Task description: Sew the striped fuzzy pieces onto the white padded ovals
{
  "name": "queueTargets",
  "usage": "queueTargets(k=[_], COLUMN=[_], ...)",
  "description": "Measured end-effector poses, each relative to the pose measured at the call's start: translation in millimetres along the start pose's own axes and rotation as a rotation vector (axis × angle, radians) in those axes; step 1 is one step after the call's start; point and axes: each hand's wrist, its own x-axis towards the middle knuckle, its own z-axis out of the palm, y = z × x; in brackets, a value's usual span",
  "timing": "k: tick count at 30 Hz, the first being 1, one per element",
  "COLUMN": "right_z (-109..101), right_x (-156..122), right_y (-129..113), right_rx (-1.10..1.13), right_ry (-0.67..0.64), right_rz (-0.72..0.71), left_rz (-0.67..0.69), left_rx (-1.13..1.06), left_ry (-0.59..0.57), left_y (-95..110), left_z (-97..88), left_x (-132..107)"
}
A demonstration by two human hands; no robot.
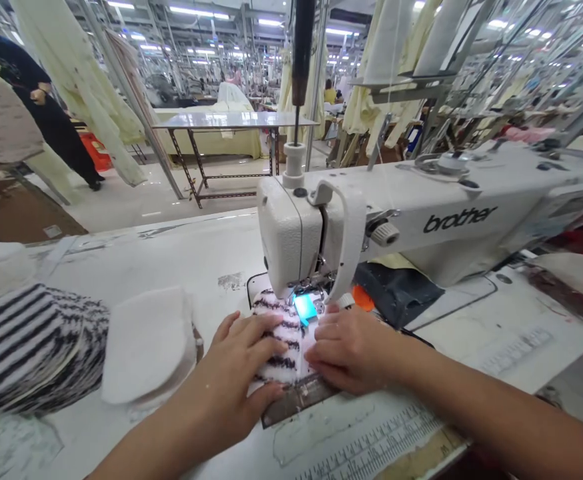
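Head camera, left to right: stack of black-and-white striped fuzzy fabric pieces (36,340) on the white tabletop (181,250), then a pile of white rounded soft fabric pieces (146,347) just beside it. Left hand (248,360) next, fingers spread and lying flat on one small black-and-white striped fuzzy fabric piece (292,333), pressing rather than gripping. That piece lies at the sewing spot below the white metal sewing machine head (291,227); bright cyan light (305,307) washes out the needle area, so can't tell if the edge sits under the foot. Right hand (354,343) rests at the piece's right edge, fingers curled close together; can't tell if they pinch cloth or only press. Further right, a round orange object (362,298) and dark folded cloth (401,293) near the machine base. Risks, my judgement: uneven push from the two hands could skew the edge; fuzzy layers might slip or bunch; fingertips this near the needle area could get caught if the cloth pulls forward suddenly.
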Motion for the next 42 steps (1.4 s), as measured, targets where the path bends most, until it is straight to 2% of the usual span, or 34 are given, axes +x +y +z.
queueTargets(k=[3, 7, 9, 12, 15, 17, 21, 24, 27, 32, 37, 39, 42], right_z=[7, 22, 27, 27, 23, 21, 18, 13, 10, 10, 11, 15, 25], right_x=[1, 3, 5, 7, 8, 8, 8, 5, 2, 2, 4, 3, 4], right_y=[-4, -9, -10, -9, -8, -7, -8, -7, -6, -8, -14, -15, -14], right_rx=[-0.023, -0.102, -0.103, -0.052, 0.001, 0.025, 0.034, 0.027, 0.011, -0.124, -0.149, -0.145, -0.12], right_ry=[-0.028, -0.006, 0.064, 0.243, 0.393, 0.443, 0.466, 0.42, 0.37, 0.361, 0.345, 0.337, 0.279], right_rz=[-0.025, -0.012, -0.028, -0.04, -0.025, -0.012, 0.01, 0.02, 0.051, 0.035, 0.005, 0.002, -0.063], left_rz=[0.044, 0.119, 0.108, 0.078, 0.068, 0.075, 0.102, 0.143, 0.151, 0.12, 0.066, 0.056, 0.052], left_rx=[0.042, 0.055, 0.069, 0.077, 0.019, -0.021, 0.067, 0.142, 0.14, 0.109, 0.049, 0.077, 0.145], left_ry=[0.013, 0.144, 0.231, 0.317, 0.341, 0.333, 0.357, 0.435, 0.46, 0.437, 0.406, 0.336, 0.121], left_y=[5, 10, 12, 17, 23, 26, 26, 23, 20, 19, 22, 20, 16], left_z=[-3.1, -1.2, 2.8, 9.5, 12.8, 13.3, 15.5, 18.6, 19.7, 19.1, 23.5, 23.3, 15.7], left_x=[2, 10, 12, 11, 10, 9, 9, 9, 9, 10, 7, 7, 11])
